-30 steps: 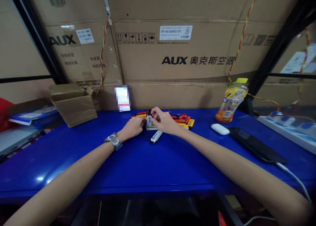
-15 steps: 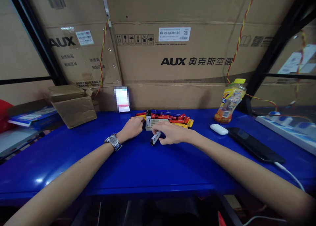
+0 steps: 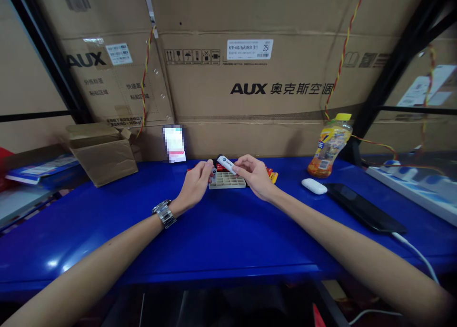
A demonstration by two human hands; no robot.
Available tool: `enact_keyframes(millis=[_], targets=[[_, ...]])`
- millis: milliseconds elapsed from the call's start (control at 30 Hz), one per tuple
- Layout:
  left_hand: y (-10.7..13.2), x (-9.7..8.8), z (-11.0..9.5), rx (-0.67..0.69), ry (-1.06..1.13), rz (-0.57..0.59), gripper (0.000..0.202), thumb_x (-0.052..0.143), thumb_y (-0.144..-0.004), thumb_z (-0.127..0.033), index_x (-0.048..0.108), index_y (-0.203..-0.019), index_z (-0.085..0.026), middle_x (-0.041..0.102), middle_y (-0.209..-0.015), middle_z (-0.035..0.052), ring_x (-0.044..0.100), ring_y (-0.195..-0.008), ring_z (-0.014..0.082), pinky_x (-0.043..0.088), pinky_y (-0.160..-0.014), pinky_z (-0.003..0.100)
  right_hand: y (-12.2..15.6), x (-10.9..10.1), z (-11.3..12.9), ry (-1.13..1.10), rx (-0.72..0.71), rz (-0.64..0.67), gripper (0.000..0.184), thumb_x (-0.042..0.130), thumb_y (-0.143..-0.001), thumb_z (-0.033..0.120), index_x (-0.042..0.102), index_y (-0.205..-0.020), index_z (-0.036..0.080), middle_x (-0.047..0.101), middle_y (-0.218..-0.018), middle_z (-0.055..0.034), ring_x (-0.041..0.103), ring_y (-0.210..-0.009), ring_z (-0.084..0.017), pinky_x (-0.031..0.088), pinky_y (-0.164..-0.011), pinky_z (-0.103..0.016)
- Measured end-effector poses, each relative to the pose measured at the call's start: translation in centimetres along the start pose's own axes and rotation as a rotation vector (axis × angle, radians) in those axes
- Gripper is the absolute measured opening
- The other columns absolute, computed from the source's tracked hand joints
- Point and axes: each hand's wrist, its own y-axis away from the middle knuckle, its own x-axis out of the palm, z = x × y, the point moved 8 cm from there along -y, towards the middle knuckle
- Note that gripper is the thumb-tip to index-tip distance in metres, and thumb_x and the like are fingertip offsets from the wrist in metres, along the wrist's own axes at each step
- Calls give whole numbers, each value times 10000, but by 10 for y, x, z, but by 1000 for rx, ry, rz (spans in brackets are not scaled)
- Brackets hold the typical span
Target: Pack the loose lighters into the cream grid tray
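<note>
We have lighter point(image 3: 226, 165) in right hand point(image 3: 254, 177); tray point(image 3: 227, 185) just below-left of that grip; bottle point(image 3: 329, 148), cabled phone point(image 3: 366, 209) to its right; small carton point(image 3: 107, 160) left, large carton point(image 3: 278, 115) behind.

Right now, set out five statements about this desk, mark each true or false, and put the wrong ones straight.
1. The right hand holds a white stick with a black end. True.
2. The watch is on the right arm. False: it is on the left arm.
3. The bottle has a yellow cap. True.
4. The left hand is on the black phone. False: it is at the left end of the gridded tray.
5. A white cable runs from the near end of the black phone. True.
</note>
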Motion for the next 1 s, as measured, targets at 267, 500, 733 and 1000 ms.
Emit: enact_keyframes(millis=[267, 500, 733, 1000], targets=[[4, 21, -7, 54, 20, 94, 229, 401, -947, -357, 529, -939, -167, 637, -911, 76, 581, -834, 183, 440, -780, 319, 8, 30, -2, 48, 36, 204, 207, 699, -743, 338, 556, -775, 192, 648, -750, -6, 625, -687, -127, 506, -701, -304], [-3, 8, 10, -88, 461, -32, 292, 465, -920, -471, 476, -858, -186, 500, -603, -34, 495, -517, 96, 441, -541, 233, 3, 8, -3, 313, -16, 100, 157, 615, -793, 332, 547, -756, 195, 667, -714, -25, 632, -658, -155, 515, -681, -337], [0, 2, 25, -309, 291, -37, 506, 534, -833, -557, 386, -503, -203, 294, -370, -72, 246, -301, 45, 191, -335, 215, 3, 5, -13, 398, 65, 177, 116, 599, -769, 286, 542, -731, 192, 656, -664, -28, 629, -616, -159, 514, -643, -330], [-3, -3, 20, -131, -99, -40, 419, 593, -797, -503, 445, -564, -188, 394, -445, -46, 367, -382, 75, 237, -379, 232, 2, 0, -5, 447, 48, 157, 115, 588, -771, 292, 541, -732, 195, 656, -644, -21, 630, -613, -153, 501, -626, -306]])
